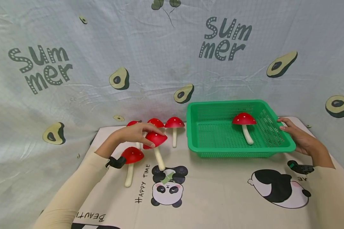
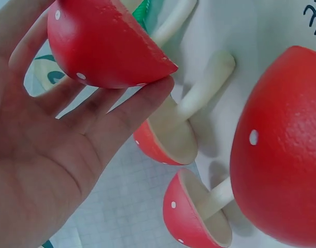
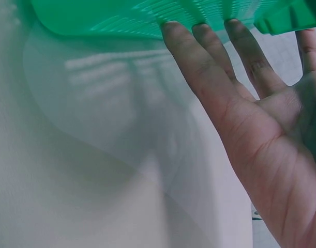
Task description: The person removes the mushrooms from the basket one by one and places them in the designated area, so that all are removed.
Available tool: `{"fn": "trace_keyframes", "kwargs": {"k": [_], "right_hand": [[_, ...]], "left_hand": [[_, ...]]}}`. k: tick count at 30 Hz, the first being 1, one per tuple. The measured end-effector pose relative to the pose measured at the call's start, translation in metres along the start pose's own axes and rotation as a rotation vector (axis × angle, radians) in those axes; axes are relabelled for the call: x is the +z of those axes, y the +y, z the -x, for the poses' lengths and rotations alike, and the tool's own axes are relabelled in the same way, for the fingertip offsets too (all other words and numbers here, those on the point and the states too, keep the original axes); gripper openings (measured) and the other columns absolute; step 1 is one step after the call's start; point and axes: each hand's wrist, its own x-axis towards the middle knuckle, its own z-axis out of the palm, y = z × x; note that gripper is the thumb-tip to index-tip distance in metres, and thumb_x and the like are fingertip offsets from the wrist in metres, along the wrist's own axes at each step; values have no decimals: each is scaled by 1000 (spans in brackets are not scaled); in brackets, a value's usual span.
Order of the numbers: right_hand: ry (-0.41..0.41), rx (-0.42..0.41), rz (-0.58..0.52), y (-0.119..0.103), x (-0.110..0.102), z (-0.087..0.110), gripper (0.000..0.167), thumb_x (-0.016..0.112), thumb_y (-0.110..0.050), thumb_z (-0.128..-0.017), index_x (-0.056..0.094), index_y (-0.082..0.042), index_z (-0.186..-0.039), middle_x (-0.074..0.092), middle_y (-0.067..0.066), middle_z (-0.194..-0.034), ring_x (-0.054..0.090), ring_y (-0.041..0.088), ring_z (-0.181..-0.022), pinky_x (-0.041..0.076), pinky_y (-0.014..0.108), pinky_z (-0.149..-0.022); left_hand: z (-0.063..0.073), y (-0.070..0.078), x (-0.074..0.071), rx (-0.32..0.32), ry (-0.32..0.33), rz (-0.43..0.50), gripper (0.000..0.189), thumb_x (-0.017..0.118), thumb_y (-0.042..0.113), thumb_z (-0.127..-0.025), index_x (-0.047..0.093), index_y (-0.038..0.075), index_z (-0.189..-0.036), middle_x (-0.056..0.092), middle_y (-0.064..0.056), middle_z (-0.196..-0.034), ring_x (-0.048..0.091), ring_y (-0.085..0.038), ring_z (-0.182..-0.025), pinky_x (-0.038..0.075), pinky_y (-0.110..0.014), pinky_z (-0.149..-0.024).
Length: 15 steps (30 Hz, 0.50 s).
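Observation:
My left hand (image 1: 137, 132) holds a toy mushroom (image 1: 159, 159) by its red, white-dotted cap, the pale stem slanting down above the printed panda. In the left wrist view, fingers and thumb lie around the held cap (image 2: 108, 46). More toy mushrooms stay near that hand: one (image 1: 132, 155) beside the wrist and several behind, including one (image 1: 175, 122) by the basket. At the right, my right hand (image 1: 301, 138) grips the rim of a green plastic basket (image 1: 232, 149), with fingertips against its perforated wall (image 3: 132, 23). One mushroom (image 1: 244, 119) leans inside the basket.
A pale cloth (image 1: 218, 190) printed with pandas and lettering covers the table. Behind it hangs a whitish sheet (image 1: 154, 57) with avocado prints, close to the back edge and both sides.

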Motion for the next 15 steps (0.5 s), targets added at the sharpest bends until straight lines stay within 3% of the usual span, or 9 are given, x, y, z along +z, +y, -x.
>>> {"fn": "trace_keyframes", "kwargs": {"k": [15], "right_hand": [[-4, -15, -64, 0, 1, 0, 27, 31, -21, -112, 31, -37, -133, 54, -4, -116, 69, 18, -90, 62, 40, -68]], "left_hand": [[-2, -7, 7, -4, -61, -97, 50, 87, 22, -81, 71, 36, -126, 62, 6, -130, 51, -23, -126, 59, -33, -85]]}}
